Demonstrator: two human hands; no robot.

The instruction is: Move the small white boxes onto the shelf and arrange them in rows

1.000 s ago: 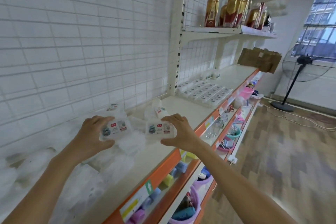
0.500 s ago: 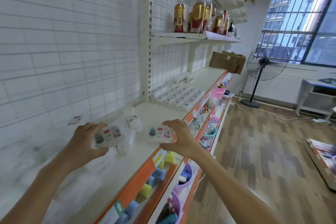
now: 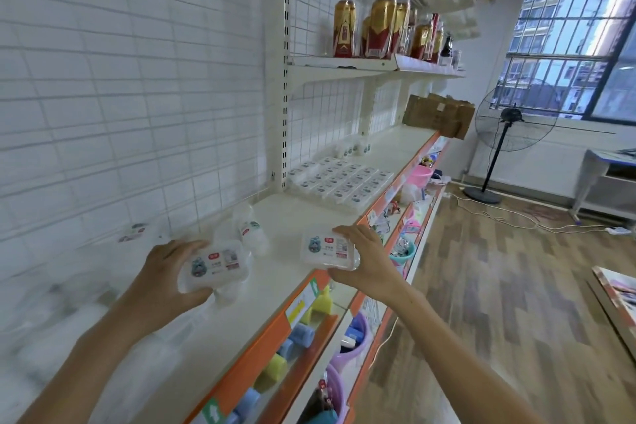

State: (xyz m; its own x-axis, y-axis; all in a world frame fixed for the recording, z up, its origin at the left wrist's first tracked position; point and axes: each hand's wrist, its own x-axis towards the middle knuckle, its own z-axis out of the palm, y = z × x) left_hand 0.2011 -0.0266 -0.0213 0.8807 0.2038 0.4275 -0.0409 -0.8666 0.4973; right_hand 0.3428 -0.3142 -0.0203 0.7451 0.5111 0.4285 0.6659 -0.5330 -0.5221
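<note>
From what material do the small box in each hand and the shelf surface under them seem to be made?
The box in the left hand and the box in the right hand look like translucent, glossy plastic: milky walls, rounded corners, a printed label on top. The shelf surface looks like cream-painted metal with a smooth satin finish, though laminated board cannot be excluded. Its front edge carries an orange strip, probably plastic.

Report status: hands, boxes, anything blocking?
Left hand grips one white box; right hand grips another. Arranged rows ahead. Shelf path unobstructed.

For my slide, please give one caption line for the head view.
Each hand, left hand and right hand, holds a small white box above the shelf.
</note>
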